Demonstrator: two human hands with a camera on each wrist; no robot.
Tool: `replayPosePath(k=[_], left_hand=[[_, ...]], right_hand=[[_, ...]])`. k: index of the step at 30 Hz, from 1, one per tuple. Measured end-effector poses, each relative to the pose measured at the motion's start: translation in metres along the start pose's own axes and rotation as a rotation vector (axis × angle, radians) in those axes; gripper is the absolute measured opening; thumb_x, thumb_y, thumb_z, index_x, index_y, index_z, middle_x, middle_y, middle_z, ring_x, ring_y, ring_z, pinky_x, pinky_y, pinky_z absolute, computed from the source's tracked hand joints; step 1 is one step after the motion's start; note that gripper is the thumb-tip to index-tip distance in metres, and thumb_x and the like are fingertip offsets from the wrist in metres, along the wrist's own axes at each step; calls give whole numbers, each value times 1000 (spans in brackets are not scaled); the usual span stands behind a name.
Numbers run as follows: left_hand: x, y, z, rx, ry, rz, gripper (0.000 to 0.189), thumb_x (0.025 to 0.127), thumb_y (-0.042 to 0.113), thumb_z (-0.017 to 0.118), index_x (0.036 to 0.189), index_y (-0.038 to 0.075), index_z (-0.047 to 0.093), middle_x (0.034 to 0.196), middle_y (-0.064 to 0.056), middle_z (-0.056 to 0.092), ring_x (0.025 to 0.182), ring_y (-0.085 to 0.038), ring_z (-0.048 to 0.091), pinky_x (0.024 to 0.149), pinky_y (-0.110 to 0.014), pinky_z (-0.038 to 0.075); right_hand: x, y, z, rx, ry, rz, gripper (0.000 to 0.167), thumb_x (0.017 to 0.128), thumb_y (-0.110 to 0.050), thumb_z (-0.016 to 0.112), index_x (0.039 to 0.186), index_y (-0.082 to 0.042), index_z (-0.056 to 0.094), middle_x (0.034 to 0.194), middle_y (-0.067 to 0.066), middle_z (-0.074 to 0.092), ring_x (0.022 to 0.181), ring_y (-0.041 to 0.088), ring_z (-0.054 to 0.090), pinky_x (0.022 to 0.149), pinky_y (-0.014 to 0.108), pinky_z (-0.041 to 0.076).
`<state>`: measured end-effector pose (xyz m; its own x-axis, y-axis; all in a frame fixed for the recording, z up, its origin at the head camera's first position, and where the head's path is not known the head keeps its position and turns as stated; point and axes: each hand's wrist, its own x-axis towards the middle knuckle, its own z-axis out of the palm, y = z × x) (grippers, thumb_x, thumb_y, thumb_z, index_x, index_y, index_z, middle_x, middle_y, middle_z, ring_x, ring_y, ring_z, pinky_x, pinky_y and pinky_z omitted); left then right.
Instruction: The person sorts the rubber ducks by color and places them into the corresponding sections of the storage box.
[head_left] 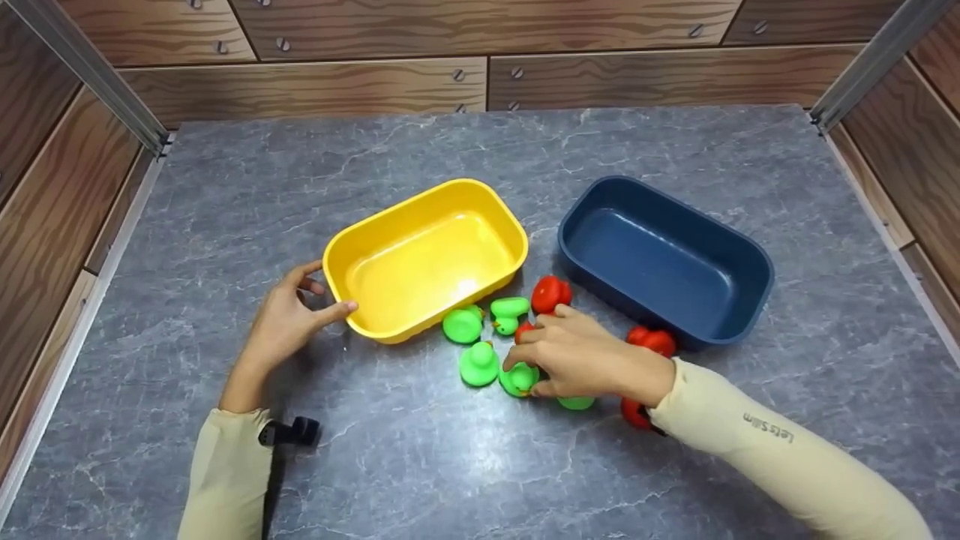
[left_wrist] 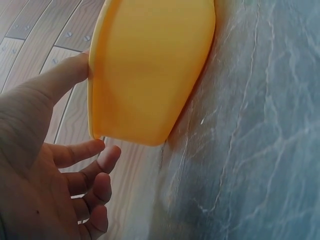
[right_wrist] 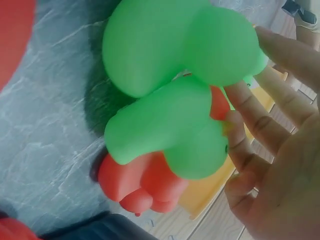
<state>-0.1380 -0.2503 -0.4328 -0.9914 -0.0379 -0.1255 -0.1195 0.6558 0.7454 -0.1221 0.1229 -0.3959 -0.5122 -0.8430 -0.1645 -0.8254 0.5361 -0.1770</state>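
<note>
My left hand (head_left: 285,319) holds one end of the yellow tub (head_left: 386,217), its thumb over the rim and forefinger at the outer wall. In the left wrist view, the other fingers are bent beneath the tub's corner. Over a cluster of toy ducks, my right hand (head_left: 574,352) reaches down with parted fingers beside a green rubber duck (head_left: 519,380). Its fingertips lie around that duck's head; a firm grip does not show. More green ducks (head_left: 480,364) lie to its left, and a red duck (head_left: 551,294) sits beyond the hand. Another green duck (head_left: 576,403) is partly hidden below the wrist.
A dark blue tub (head_left: 660,262) stands at the right, its inside bare. Red ducks (head_left: 652,341) lie near its front edge, one partly under the right sleeve (head_left: 780,442). Wood-patterned walls (head_left: 375,86) enclose the grey marbled table (head_left: 420,465).
</note>
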Motion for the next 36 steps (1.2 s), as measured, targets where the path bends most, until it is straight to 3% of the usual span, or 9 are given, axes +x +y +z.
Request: replayPosePath(k=[6, 14, 24, 30, 36], left_hand=[[-1, 3, -1, -13, -8, -17, 85, 77, 45, 78, 144, 6, 41, 110, -15, 58, 86, -23, 48, 66, -25, 40], [-6, 1, 0, 1, -15, -29, 84, 79, 46, 76, 145, 9, 40, 108, -14, 58, 83, -21, 49, 66, -26, 42], [-5, 1, 1, -10, -7, -11, 84, 79, 48, 75, 145, 9, 40, 105, -11, 59, 85, -19, 46, 67, -26, 39], [-5, 3, 0, -17, -9, 2, 83, 80, 46, 76, 144, 7, 40, 105, -12, 60, 84, -18, 46, 68, -23, 38], [-6, 2, 1, -50, -14, -9, 83, 80, 44, 77, 144, 6, 40, 102, -12, 60, 78, -16, 46, 63, -21, 39]], right_hand=[[1, -3, 1, -18, 31, 2, 30, 77, -29, 80, 106, -26, 73, 101, -6, 72, 87, 22, 55, 79, 37, 36], [-6, -3, -8, 12, 152, -14, 26, 78, -29, 78, 104, -24, 73, 97, -8, 72, 77, 17, 52, 76, 33, 38], [-14, 5, -31, 130, 263, 100, 27, 81, -30, 75, 108, -25, 73, 101, -10, 71, 86, 13, 57, 72, 28, 42], [-17, 9, -39, 276, 352, 175, 28, 83, -24, 73, 111, -24, 72, 101, -8, 71, 75, 11, 50, 57, 23, 38], [-10, 17, -45, 534, 400, 214, 31, 84, -19, 74, 115, -19, 70, 99, -3, 70, 72, 14, 51, 60, 23, 41]])
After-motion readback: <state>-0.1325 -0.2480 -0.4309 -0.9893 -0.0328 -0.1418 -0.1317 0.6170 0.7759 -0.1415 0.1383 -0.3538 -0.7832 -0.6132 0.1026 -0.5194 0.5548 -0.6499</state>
